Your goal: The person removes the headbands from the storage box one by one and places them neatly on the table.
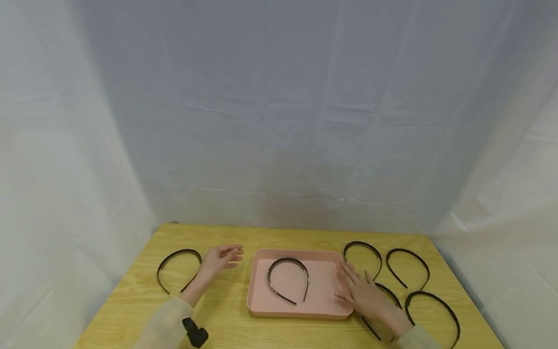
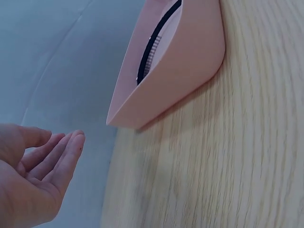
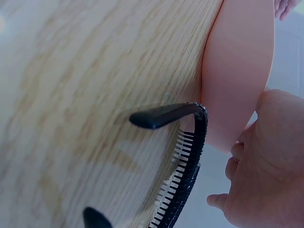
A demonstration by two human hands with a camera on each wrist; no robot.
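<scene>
From the head view I am seeing one headband (image 1: 288, 279) lying in the pink tray (image 1: 301, 310), between my hands; five more are waiting on the wooden table (image 1: 226, 329). My left hand (image 1: 220, 258) is hovering loose and holding nothing; my right hand (image 1: 364, 293) is lying flat, fingertips at the tray's rim. The left wrist view is showing relaxed fingers (image 2: 59, 156) near the smooth tray wall. The right wrist view is showing a thin, toothed black band (image 3: 183, 166) just beside my fingers.
</scene>
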